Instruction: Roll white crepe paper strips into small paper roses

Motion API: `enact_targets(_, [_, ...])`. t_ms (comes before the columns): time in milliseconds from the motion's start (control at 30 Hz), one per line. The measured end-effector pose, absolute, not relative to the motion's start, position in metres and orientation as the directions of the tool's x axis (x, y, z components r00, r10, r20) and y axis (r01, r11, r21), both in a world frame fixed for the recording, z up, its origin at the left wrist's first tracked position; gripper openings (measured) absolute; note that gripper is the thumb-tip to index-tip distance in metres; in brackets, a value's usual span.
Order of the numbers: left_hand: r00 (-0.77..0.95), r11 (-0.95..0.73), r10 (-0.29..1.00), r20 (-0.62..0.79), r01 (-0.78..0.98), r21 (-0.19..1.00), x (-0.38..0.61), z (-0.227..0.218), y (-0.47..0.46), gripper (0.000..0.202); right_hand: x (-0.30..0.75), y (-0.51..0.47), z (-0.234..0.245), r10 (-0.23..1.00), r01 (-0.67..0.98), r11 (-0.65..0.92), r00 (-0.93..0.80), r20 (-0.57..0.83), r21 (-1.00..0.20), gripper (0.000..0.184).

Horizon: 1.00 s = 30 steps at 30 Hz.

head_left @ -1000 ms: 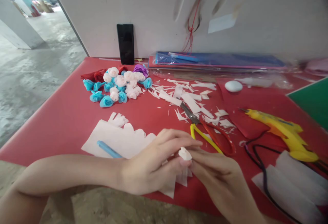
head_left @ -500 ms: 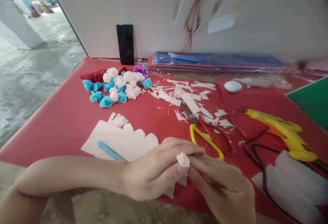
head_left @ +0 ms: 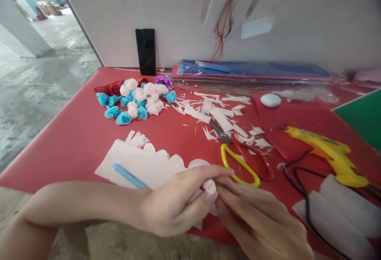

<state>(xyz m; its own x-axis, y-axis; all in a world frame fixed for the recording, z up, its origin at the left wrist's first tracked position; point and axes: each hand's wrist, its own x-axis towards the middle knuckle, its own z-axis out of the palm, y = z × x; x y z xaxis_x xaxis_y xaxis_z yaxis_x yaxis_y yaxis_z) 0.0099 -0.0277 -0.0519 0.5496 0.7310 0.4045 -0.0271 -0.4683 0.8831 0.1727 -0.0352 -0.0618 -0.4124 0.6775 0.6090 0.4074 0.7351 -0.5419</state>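
A small white paper flower [head_left: 210, 186] is pinched between the thumb and fingers of my left hand [head_left: 178, 204], its rolled tip facing up. My right hand [head_left: 262, 216] meets it from the other side, its fingers closed around the flower's lower part, which is mostly hidden. A pale paper end hangs below between the hands. Beyond the left wrist lie white paper sheets with scalloped edges [head_left: 119, 156] and a light blue pen [head_left: 127, 175]. Past my right fingers rest the scissors [head_left: 238, 160], one handle yellow and the other red, their blades among white paper scraps [head_left: 222, 119].
Finished paper flowers [head_left: 122, 117] in blue, white, red and purple cluster at the left. A yellow glue gun [head_left: 330, 149] with a dark cord lies right. A black phone [head_left: 145, 51] leans on the back panel. A white oval object [head_left: 270, 100] sits near plastic-wrapped sheets [head_left: 253, 69].
My right hand has shifted slightly down and right, its fingers sliding along the flower. The left index finger has lifted a little, and the flower tip sits slightly lower.
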Motion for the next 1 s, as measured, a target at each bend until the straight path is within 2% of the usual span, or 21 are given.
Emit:
enact_targets(133, [0.542, -0.482, 0.730, 0.416, -0.023, 0.876, 0.011, -0.050, -0.029, 0.030, 0.176, -0.035, -0.069, 0.625, 0.412, 0.780, -0.464, 0.628, -0.471, 0.050])
enact_targets(267, [0.527, -0.449, 0.747, 0.406, -0.051, 0.892, 0.010, -0.049, -0.029, 0.031, 0.175, -0.035, -0.065, 0.607, 0.411, 0.793, -0.480, 0.633, -0.450, 0.046])
enact_targets(467, [0.546, -0.405, 0.756, 0.361, -0.043, 0.913, 0.001, -0.039, -0.020, 0.025, 0.175, -0.030, -0.042, 0.734, 0.471, 0.677, -0.485, 0.476, -0.566, 0.032])
enact_targets(567, [0.540, -0.348, 0.780, 0.317, -0.048, 0.936, -0.003, -0.032, -0.014, 0.023, 0.176, -0.026, -0.036, 0.722, 0.398, 0.680, -0.510, 0.467, -0.616, 0.028])
enact_targets(633, [0.543, -0.294, 0.793, 0.277, -0.057, 0.954, -0.006, -0.029, -0.010, 0.024, 0.176, -0.021, -0.035, 0.712, 0.326, 0.668, -0.543, 0.445, -0.669, 0.027])
enact_targets(800, [0.601, -0.091, 0.786, 0.145, -0.120, 0.989, -0.006, -0.025, -0.004, 0.018, 0.176, -0.013, -0.035, 0.737, 0.277, 0.514, -0.627, 0.253, -0.812, 0.019])
enact_targets(1000, [0.648, 0.201, 0.753, 0.118, -0.396, 0.896, -0.002, -0.034, -0.003, 0.012, 0.179, -0.011, -0.035, 0.738, 0.172, 0.431, -0.631, 0.237, -0.886, 0.017])
